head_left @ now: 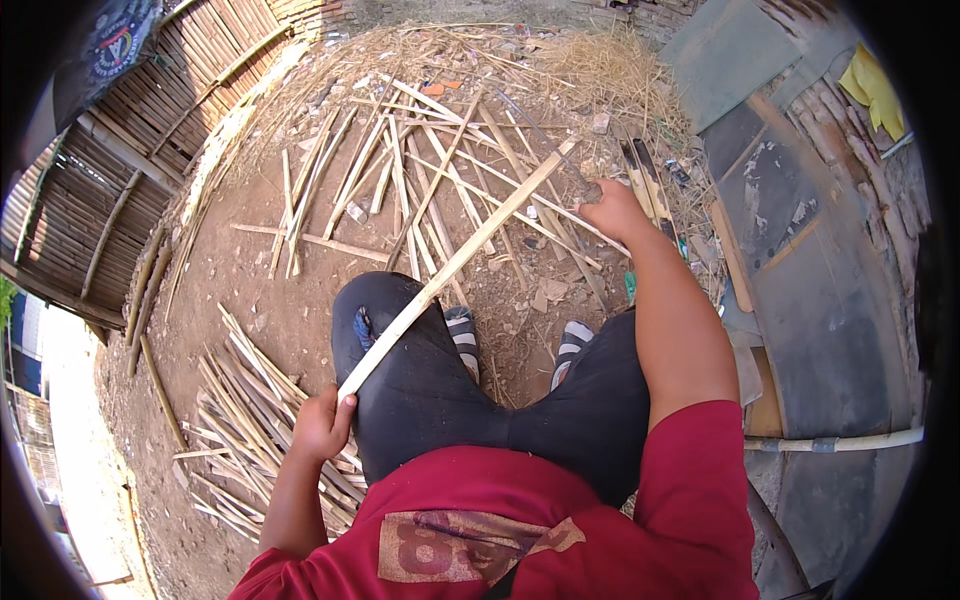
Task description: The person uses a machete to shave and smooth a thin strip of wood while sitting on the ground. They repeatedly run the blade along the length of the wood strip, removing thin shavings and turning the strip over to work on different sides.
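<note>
My left hand (323, 424) is closed round the near end of a long, pale bamboo strip (450, 272). The strip slants up to the right across my left thigh, and its far end is close to my right hand. My right hand (615, 212) is closed round the handle of a long, narrow-bladed knife (570, 170). Its dark blade points away and to the left, by the strip's far end; whether the two touch I cannot tell. Split bamboo pieces (400, 185) lie criss-crossed on the dirt beyond my feet.
A heap of bamboo strips (250, 430) lies on the ground at my left. Dry straw (610, 75) is at the back. Dark sheets (800, 250) lie along the right side, with a yellow cloth (873, 92) above them. A bamboo slat fence (190, 80) stands at the far left.
</note>
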`<state>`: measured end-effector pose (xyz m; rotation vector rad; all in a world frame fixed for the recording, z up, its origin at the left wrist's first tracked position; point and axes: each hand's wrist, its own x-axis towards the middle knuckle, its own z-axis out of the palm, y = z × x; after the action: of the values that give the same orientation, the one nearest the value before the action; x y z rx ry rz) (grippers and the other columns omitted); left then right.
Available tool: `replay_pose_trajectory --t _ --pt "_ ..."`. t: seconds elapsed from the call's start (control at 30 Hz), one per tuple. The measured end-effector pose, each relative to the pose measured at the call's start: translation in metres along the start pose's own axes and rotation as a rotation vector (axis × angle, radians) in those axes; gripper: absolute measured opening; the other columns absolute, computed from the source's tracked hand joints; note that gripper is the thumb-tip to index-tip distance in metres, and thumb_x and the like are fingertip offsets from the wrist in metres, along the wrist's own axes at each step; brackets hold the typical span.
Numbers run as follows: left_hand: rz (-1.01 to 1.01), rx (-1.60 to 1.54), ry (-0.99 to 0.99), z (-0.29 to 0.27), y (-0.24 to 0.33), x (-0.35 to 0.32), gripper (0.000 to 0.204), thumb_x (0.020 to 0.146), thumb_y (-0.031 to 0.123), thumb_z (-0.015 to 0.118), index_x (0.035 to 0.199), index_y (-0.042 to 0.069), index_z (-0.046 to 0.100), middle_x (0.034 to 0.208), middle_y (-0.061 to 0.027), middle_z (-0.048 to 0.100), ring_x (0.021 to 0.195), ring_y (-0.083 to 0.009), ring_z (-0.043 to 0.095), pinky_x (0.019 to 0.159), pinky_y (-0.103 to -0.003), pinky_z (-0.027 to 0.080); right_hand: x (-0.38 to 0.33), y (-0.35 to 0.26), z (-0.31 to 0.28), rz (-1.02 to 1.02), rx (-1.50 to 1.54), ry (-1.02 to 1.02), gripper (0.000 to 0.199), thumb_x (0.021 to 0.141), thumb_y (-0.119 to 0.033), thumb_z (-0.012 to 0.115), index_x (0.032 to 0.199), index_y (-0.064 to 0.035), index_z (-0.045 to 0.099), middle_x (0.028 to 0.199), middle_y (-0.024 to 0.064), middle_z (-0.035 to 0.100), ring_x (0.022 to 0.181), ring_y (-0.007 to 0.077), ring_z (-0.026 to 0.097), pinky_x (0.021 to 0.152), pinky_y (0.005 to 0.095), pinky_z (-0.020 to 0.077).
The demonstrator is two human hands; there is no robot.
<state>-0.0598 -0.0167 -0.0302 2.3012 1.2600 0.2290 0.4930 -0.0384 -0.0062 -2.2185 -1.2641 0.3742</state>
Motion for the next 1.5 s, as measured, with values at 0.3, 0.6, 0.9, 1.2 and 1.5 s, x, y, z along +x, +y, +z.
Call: replay_pose_trajectory --t 0.3,0.6,0.9,1.2,1.5 --pt "-0.038 -0.089 -0.029 0.001 0.000 -0.007 0.046 0.105 0.040 0.053 0.083 0.000 0.053 0.065 -0.0258 0.056 0.063 -0.0482 0.057 0.059 -0.051 0.044 -0.024 -0.058 0.007 -0.437 -0.203 -0.144 0.053 0.082 -0.033 0.081 0.124 -0.0025 0.070 0.080 0.0185 0.072 0.072 0.0320 0.070 0.071 0.0450 0.0537" --pt "0.021 -0.058 -0.005 0.002 -0.001 -0.003 0.046 0.106 0.038 0.053 0.083 -0.001 0.054 0.063 -0.0222 0.054 0.058 -0.0397 0.055 0.058 -0.047 0.043 -0.012 -0.035 0.004 -0.211 -0.042 -0.031 0.037 0.080 -0.024 0.077 0.115 -0.0141 0.073 0.098 0.0206 0.074 0.095 0.0399 0.071 0.084 0.0479 0.0571" --pt "0.004 -0.151 -0.037 0.003 -0.005 0.003 0.049 0.108 0.040 0.051 0.083 -0.001 0.054 0.063 -0.0200 0.053 0.057 -0.0292 0.053 0.058 -0.043 0.044 -0.001 -0.030 0.001 -0.072 -0.071 0.060 0.032 0.080 -0.022 0.076 0.111 -0.0115 0.073 0.095 0.0185 0.074 0.094 0.0384 0.072 0.084 0.0488 0.0578" --pt "0.000 0.050 0.063 0.013 0.001 0.000 0.040 0.105 0.036 0.054 0.085 0.001 0.050 0.066 -0.0282 0.058 0.067 -0.0533 0.058 0.059 -0.055 0.043 -0.005 -0.040 0.010 -0.405 -0.282 -0.006 0.029 0.081 -0.022 0.075 0.109 -0.0122 0.073 0.097 0.0166 0.074 0.095 0.0377 0.071 0.083 0.0492 0.0572" --pt "0.008 0.033 0.031 0.005 0.000 0.001 0.045 0.105 0.039 0.053 0.081 0.001 0.050 0.065 -0.0264 0.057 0.064 -0.0505 0.057 0.058 -0.053 0.043 0.000 -0.015 0.000 -0.096 -0.189 0.105 0.036 0.083 -0.026 0.076 0.115 -0.0113 0.071 0.105 0.0171 0.074 0.097 0.0379 0.071 0.086 0.0486 0.0568"
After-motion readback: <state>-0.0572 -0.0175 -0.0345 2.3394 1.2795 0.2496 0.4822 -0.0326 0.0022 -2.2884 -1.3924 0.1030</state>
